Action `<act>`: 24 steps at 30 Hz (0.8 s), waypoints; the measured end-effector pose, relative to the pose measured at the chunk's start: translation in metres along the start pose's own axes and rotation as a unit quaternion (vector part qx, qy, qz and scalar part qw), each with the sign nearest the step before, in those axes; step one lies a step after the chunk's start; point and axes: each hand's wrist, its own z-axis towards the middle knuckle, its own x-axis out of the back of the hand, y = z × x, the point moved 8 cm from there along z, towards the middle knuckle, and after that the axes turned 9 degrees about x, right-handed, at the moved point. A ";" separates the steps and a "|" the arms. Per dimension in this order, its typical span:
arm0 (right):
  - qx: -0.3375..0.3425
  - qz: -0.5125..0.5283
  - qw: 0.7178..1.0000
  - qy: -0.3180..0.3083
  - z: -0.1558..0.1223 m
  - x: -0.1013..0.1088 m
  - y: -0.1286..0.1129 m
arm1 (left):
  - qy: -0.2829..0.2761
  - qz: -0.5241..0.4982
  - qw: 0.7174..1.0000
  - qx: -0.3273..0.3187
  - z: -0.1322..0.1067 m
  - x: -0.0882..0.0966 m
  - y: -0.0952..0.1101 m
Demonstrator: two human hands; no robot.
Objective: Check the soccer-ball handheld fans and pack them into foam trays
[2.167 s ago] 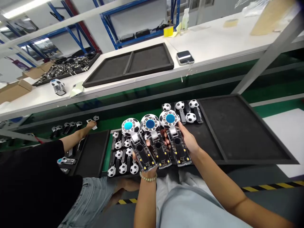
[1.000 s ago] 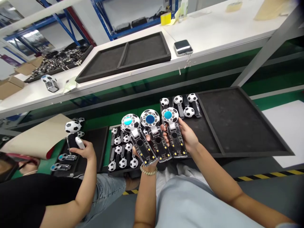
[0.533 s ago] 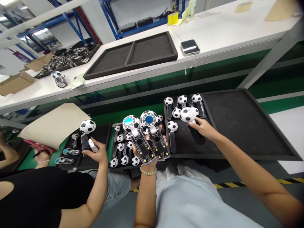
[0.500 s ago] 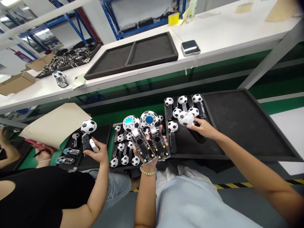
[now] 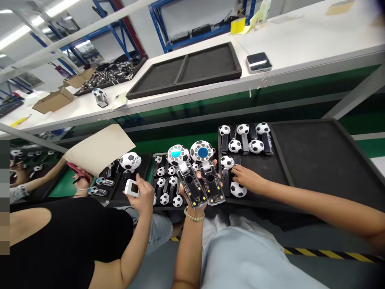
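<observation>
My left hand (image 5: 191, 205), with a bead bracelet on the wrist, is closed round two clear-bodied fans (image 5: 198, 182) that have black-and-white heads and blue centres. It holds them upright over the gap between two trays. My right hand (image 5: 248, 179) rests on the near left corner of the large black tray (image 5: 315, 160). Its fingers are curled over the black handle of a football-headed fan (image 5: 238, 189) lying there. Beside it lies another football fan (image 5: 226, 162). Several more football fans (image 5: 244, 137) lie in a row at the tray's far left.
A smaller tray (image 5: 165, 188) under my left hand holds several football fans. At the left a co-worker in black holds a small white device (image 5: 132, 188) and a football fan (image 5: 130, 161), beside a beige card (image 5: 99, 148). The white shelf above carries a black tray (image 5: 186, 72) and a small flat device (image 5: 258, 63).
My right hand took one fan from my left hand's three, carried it right, and lowered it onto the black tray. The co-worker's hand came up with a white device.
</observation>
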 end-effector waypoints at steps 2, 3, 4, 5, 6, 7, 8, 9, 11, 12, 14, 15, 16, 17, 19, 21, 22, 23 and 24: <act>-0.013 0.005 1.000 0.004 -0.002 0.004 0.000 | 0.015 -0.039 0.999 0.022 -0.006 0.002 -0.003; -0.014 0.010 1.000 0.003 -0.003 0.006 -0.001 | 0.016 -0.079 0.996 0.029 -0.008 0.002 -0.004; -0.016 0.018 1.000 -0.001 -0.006 0.007 -0.001 | 0.014 -0.122 0.992 0.031 -0.011 0.001 -0.005; -0.022 0.030 0.999 -0.006 -0.009 0.007 0.000 | 0.013 -0.166 0.985 0.033 -0.013 0.001 -0.006; -0.036 0.046 0.998 -0.013 -0.013 0.007 0.002 | 0.016 -0.208 0.977 0.039 -0.016 0.000 -0.008; -0.057 0.066 0.996 -0.022 -0.017 0.008 0.006 | 0.019 -0.241 0.969 0.050 -0.017 0.000 -0.010; -0.085 0.091 0.992 -0.027 -0.022 0.009 0.011 | 0.021 -0.267 0.961 0.063 -0.019 -0.001 -0.012; -0.115 0.122 0.986 -0.024 -0.026 0.013 0.015 | 0.022 -0.288 0.954 0.077 -0.020 -0.001 -0.013; -0.156 0.206 0.966 0.013 -0.033 0.028 0.020 | 0.020 -0.333 0.938 0.099 -0.022 -0.001 -0.016; -0.160 0.265 0.950 0.046 -0.034 0.039 0.020 | 0.013 -0.359 0.927 0.106 -0.022 -0.002 -0.016; -0.134 0.410 0.893 0.128 -0.031 0.064 0.013 | -0.002 -0.409 0.905 0.120 -0.023 -0.003 -0.017; -0.110 0.486 0.851 0.167 -0.028 0.076 0.008 | -0.012 -0.428 0.895 0.127 -0.023 -0.004 -0.018; -0.087 0.553 0.804 0.199 -0.024 0.086 0.004 | -0.026 -0.440 0.887 0.134 -0.023 -0.005 -0.019; -0.070 0.607 0.758 0.226 -0.019 0.095 0.001 | -0.040 -0.446 0.883 0.142 -0.023 -0.006 -0.021; -0.056 0.675 0.685 0.267 -0.011 0.105 -0.002 | -0.055 -0.447 0.879 0.156 -0.022 -0.005 -0.024; -0.065 0.707 0.637 0.299 -0.005 0.107 -0.001 | -0.056 -0.434 0.884 0.165 -0.022 0.000 -0.021; -0.065 0.719 0.618 0.312 -0.005 0.107 -0.001 | -0.052 -0.424 0.889 0.167 -0.023 0.003 -0.016; -0.062 0.731 0.599 0.322 -0.006 0.108 -0.001 | -0.056 -0.411 0.894 0.167 -0.025 0.004 -0.006; -0.060 0.741 0.582 0.329 -0.008 0.107 -0.002 | -0.082 -0.392 0.901 0.165 -0.029 0.001 0.010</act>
